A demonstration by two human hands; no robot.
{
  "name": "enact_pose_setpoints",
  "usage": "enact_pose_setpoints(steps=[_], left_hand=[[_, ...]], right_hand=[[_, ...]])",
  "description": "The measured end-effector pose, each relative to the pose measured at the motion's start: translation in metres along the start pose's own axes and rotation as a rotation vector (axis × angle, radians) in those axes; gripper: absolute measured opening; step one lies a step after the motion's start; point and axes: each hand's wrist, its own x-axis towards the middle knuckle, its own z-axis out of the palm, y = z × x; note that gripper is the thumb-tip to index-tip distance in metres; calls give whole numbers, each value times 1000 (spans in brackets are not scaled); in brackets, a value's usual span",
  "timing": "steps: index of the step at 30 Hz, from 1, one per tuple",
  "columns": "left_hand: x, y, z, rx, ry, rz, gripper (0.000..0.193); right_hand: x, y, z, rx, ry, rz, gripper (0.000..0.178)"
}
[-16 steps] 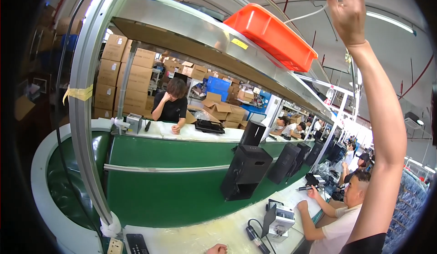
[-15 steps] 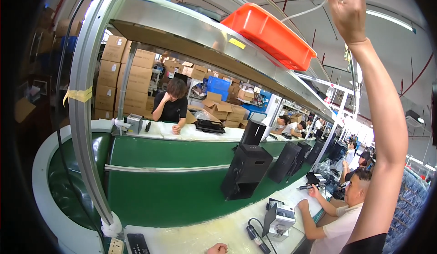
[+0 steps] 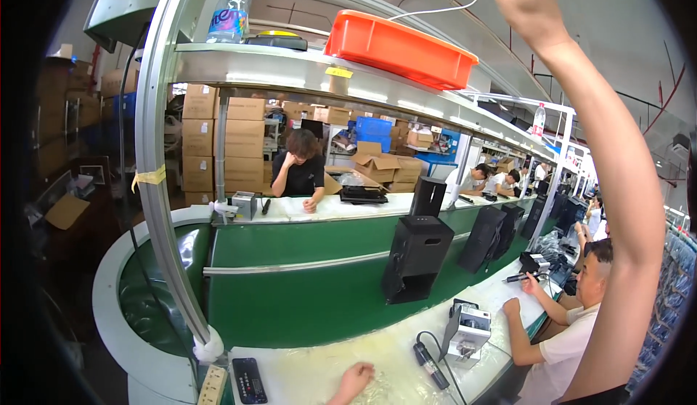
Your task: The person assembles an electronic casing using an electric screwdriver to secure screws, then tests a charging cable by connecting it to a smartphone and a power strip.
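Observation:
My right arm rises along the right side, and my right hand (image 3: 528,4) is partly cut off by the top edge. Its fingers are bent around the end of a thin white cord (image 3: 444,9), which runs left behind an orange-red plastic bin (image 3: 399,50) on the overhead shelf. Low in the middle, my left hand (image 3: 356,379) rests over the film-covered bench (image 3: 312,369), its fingers loosely bent and nothing visible in them. To its right lie a black electric screwdriver (image 3: 432,363) with a cable and a small grey boxed machine (image 3: 468,332).
A metal post (image 3: 163,209) stands at left, near a power strip (image 3: 212,387) and a black phone-like device (image 3: 249,380). Black computer cases (image 3: 417,260) stand on the green conveyor (image 3: 290,310). One co-worker (image 3: 299,169) sits opposite, another (image 3: 573,318) at right. A bottle (image 3: 230,16) stands on the shelf.
The view has swung so the bench and shelf sit farther right, and the shelf bottle shows more fully. My raised right hand appears farther left; more of my left hand shows.

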Motion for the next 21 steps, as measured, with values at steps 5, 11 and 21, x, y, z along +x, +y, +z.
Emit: enact_pose_setpoints(steps=[5,11,21], left_hand=[[46,292,-38,259,11,723,13],[96,601,-42,-160,60,783,43],[133,733,-52,254,361,621,21]], right_hand=[[-41,-18,-1,497,15,405,19],[-97,-45,-10,779,128,757,20],[-186,-121,20,639,158,446,14]])
